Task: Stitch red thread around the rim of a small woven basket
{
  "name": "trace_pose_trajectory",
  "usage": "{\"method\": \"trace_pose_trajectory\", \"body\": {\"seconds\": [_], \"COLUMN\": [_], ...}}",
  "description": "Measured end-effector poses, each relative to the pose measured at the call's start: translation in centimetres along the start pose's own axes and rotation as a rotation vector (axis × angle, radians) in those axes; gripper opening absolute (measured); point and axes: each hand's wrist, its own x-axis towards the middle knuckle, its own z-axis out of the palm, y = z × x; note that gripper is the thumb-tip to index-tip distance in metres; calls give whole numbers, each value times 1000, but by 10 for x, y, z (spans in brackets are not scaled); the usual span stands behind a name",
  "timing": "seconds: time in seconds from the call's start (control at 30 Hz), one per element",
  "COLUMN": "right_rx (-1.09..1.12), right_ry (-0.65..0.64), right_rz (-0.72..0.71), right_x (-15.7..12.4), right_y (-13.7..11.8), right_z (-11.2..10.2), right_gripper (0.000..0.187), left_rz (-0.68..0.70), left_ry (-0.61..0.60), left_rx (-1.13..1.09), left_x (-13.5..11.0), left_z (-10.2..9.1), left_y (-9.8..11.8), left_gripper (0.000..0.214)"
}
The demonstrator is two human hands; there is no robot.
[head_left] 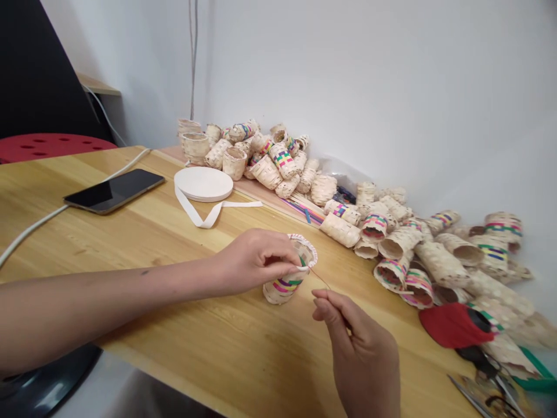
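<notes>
My left hand (255, 259) is closed around a small woven straw basket (290, 278) with coloured bands and a white trimmed rim, holding it tilted on the wooden table (130, 244). My right hand (361, 354) is just to the right of the basket, fingers pinched on a thin thread or needle (319, 278) that runs up to the basket's rim.
A long pile of similar woven baskets (348, 197) lies along the white wall. A roll of white tape (203, 184) and a phone (114, 190) on a white cable lie at the left. A red cloth item (452, 325) and scissors (487, 366) are at the right. A red stool (47, 145) stands behind.
</notes>
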Motion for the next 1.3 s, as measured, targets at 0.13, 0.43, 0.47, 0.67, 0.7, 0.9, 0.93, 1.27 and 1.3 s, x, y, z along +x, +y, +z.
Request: {"method": "trace_pose_trajectory", "body": {"seconds": [0.13,0.43,0.47,0.67,0.7,0.9,0.93,1.27,1.3], "right_rx": [-35,-44,-38,-32,-33,-37,-38,21,23], "right_ry": [-2,11,16,62,73,105,101,78,76], "right_rz": [-110,-25,-43,-57,-59,-208,-213,-155,-150], "right_x": [4,3,4,5,6,9,9,9,9], "right_y": [-2,-4,-5,-4,-4,-3,-3,-1,-1], "right_z": [0,4,3,7,7,8,8,16,16], "right_gripper": [27,18,19,19,18,13,13,15,15], "left_rz": [-29,-131,-131,-113,-112,-146,-155,-121,-118], "left_ry": [9,22,28,38,39,45,46,52,48], "left_rx": [-4,-7,-10,-22,-24,-30,-33,-31,-28], "left_x": [1,2,2,1,2,0,0,0,0], "left_z": [-1,-2,-2,-1,-1,0,0,1,1], "left_y": [-1,4,4,2,2,3,3,4,4], "left_gripper": [14,13,12,11,11,11,11,10,10]}}
